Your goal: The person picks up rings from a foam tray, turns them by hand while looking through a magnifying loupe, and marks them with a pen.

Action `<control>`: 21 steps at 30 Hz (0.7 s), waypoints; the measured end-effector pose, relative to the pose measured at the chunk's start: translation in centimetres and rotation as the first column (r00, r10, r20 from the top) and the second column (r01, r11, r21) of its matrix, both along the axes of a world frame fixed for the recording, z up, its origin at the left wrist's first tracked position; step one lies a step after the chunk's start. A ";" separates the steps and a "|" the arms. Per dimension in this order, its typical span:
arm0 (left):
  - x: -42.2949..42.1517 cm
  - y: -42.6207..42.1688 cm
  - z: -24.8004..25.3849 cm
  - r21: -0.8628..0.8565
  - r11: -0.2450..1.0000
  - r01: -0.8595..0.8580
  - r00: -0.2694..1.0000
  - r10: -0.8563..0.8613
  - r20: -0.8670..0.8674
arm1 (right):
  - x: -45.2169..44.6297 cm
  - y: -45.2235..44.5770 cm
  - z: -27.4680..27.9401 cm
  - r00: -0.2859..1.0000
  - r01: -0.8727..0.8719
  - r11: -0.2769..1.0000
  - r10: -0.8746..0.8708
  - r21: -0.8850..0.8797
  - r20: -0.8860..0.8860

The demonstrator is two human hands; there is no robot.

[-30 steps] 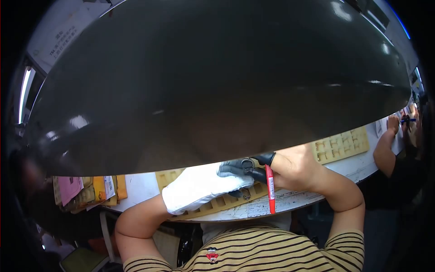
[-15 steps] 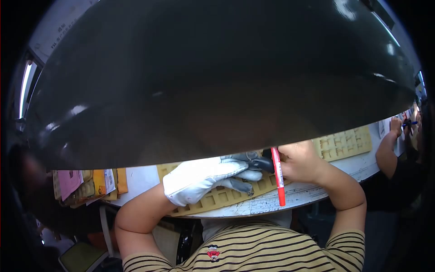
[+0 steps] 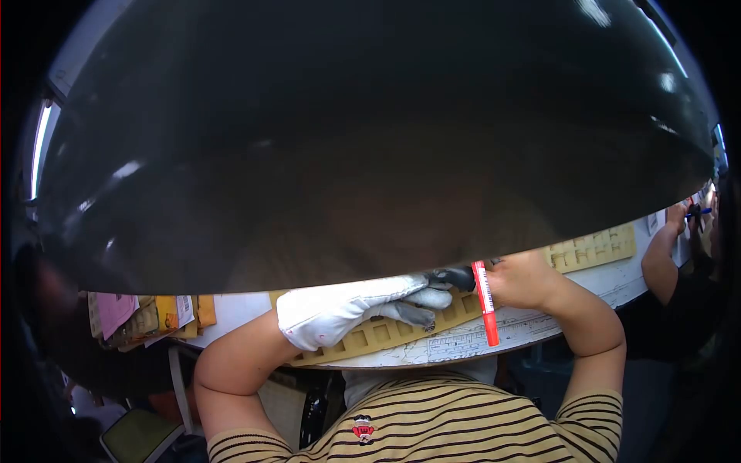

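Observation:
My left hand wears a white glove with grey, dirty fingertips. Its fingers are closed, partly hidden at the top. A smooth black piece sits between the two hands at the glove's fingertips; I cannot tell what it is. My bare right hand is closed around a red marker pen, which points down toward the table edge. Under both hands lies a yellowish tray with rows of square hollows.
A large dark curved shade covers the upper view. Another yellowish tray lies at right on the white table. Packets are piled at left. A co-worker's arm is at far right; a green stool stands below left.
My right hand and the red marker have shifted slightly right. The left fingertips have moved a little right too, and the dark shade's edge hides more of the hands.

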State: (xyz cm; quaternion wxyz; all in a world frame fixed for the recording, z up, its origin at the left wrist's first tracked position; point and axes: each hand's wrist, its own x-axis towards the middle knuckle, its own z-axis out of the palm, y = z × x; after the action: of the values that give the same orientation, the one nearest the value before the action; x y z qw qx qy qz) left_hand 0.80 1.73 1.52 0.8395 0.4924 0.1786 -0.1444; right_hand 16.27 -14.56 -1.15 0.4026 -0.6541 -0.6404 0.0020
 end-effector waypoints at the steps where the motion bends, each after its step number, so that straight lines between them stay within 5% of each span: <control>1: 0.0 0.0 -0.1 -0.008 1.000 -0.001 1.000 0.001 0.000 | 0.0 0.0 0.0 1.000 -0.001 1.000 0.001 -0.021 -0.011; 12: 0.0 0.0 -0.5 -0.067 0.997 -0.049 0.999 0.050 0.010 | 0.2 -0.1 -0.3 0.998 -0.016 1.000 0.017 -0.012 0.053; 18: 0.1 -0.1 0.2 0.088 0.995 -0.036 0.999 0.035 0.007 | 0.3 -0.2 0.8 0.993 -0.062 0.997 0.066 -0.035 0.099; 21: 0.2 -0.2 0.2 0.071 0.997 -0.020 1.000 0.020 0.002 | -0.3 -0.2 1.3 0.995 -0.036 0.999 0.033 -0.029 -0.090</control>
State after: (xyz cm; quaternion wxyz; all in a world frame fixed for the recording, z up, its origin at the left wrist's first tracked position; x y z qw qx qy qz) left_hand 1.04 1.50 1.76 0.8230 0.5203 0.1880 -0.1294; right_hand 15.98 -14.74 0.13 0.4209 -0.6482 -0.6328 0.0482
